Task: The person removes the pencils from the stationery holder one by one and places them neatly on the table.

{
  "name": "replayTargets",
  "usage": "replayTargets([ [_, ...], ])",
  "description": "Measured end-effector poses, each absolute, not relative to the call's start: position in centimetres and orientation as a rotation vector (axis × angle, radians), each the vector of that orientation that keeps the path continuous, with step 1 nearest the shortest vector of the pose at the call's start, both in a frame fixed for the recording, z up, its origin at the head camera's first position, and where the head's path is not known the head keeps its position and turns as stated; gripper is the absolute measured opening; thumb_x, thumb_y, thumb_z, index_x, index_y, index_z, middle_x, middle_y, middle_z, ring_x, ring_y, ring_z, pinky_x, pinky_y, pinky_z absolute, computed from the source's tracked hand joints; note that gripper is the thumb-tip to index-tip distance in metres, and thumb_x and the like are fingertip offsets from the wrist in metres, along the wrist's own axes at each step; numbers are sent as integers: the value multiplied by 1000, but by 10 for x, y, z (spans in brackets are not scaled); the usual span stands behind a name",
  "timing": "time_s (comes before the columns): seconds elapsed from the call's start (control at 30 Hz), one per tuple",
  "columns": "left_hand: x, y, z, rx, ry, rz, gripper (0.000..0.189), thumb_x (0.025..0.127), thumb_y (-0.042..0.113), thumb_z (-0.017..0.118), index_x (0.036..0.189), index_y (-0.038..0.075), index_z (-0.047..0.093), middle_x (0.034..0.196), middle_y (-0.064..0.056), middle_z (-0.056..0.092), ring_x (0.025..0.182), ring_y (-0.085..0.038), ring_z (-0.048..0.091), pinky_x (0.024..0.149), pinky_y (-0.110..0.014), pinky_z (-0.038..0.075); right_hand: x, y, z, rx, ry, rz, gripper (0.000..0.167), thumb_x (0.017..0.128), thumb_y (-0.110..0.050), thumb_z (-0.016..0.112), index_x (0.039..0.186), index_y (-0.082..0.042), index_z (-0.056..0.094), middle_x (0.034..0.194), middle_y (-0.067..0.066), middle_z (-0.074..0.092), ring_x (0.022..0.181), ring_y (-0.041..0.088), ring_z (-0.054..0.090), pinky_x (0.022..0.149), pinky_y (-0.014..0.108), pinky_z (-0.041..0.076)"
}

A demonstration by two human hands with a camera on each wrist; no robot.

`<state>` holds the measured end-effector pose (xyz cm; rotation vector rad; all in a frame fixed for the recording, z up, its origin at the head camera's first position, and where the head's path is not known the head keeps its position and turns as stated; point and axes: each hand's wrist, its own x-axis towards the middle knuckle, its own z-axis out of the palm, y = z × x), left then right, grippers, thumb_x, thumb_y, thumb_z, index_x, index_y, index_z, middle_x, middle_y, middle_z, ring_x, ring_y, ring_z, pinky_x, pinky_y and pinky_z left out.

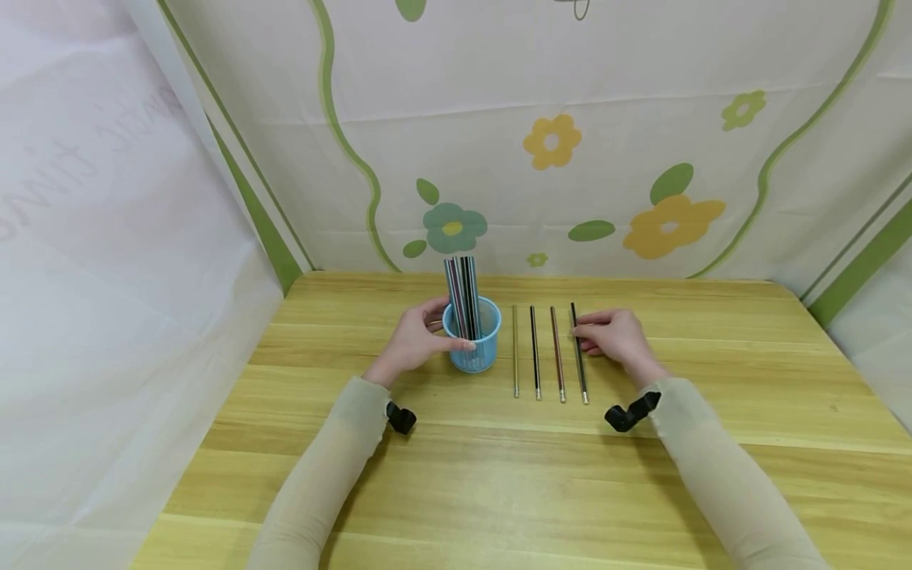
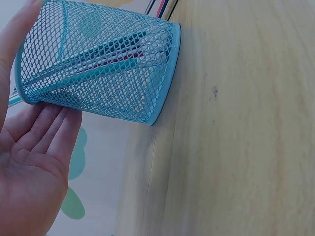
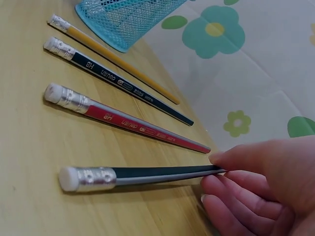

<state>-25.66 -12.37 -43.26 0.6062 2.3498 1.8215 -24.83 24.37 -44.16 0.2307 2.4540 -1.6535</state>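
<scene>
Blue wire-mesh round cup (image 2: 98, 69) in the left hand (image 1: 419, 336), dark-green-and-grey pencil with a white eraser (image 3: 147, 175) in the right hand (image 1: 611, 332).

The cup stands on the wood-grain worktop (image 1: 492, 483), left of the pencil row; the left hand curves around it, thumb in front, probably for steadiness. The right hand is narrow, pinching its pencil near the end opposite the eraser. Beside it, a red-and-grey pencil (image 1: 558, 356), a dark lettered pencil (image 1: 535, 356) and a thin yellow pencil (image 1: 516, 356) lie apart, perhaps spaced for easy finger access. Mesh partly hides the bundle of thin striped sticks (image 1: 463, 297) inside; I cannot tell if the pinched pencil is fully lifted.
</scene>
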Motion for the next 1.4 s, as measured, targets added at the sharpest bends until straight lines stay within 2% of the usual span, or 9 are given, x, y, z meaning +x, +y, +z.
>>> replayTargets([
  [0.47,-256,-123,-433,600,2359,1812,81,73,24,96,143,14,58,131,1,65,119,-18,62,105,-34,49,-251,233,-445,285,2579,-1550,35,92,-14,77,121,4,70,97,17,74,73,18,71,65,30,62],
  [0.77,-258,-123,-434,624,2358,1824,78,74,23,95,142,15,58,131,1,65,119,-18,62,105,-34,48,-252,231,-448,284,2632,-1515,34,92,-14,77,121,3,70,97,16,74,73,19,71,63,29,62],
  [1.03,-255,-123,-430,605,2344,1816,81,76,14,93,146,9,54,137,-7,62,123,-23,60,108,-38,46,-252,230,-448,292,2643,-1495,33,93,-17,77,120,1,72,98,15,74,76,20,71,63,29,62],
  [1.27,-257,-124,-433,623,2371,1815,77,73,22,95,141,14,59,130,0,65,117,-18,63,104,-35,49,-252,230,-448,288,2647,-1476,32,92,-19,77,118,-1,72,98,15,74,77,21,71,63,31,62],
  [1.4,-256,-124,-431,614,2372,1817,78,73,22,95,142,13,59,130,1,65,118,-17,63,104,-33,49,-252,229,-448,293,2636,-1491,34,92,-19,78,119,-1,72,97,14,74,77,21,71,63,31,62],
])
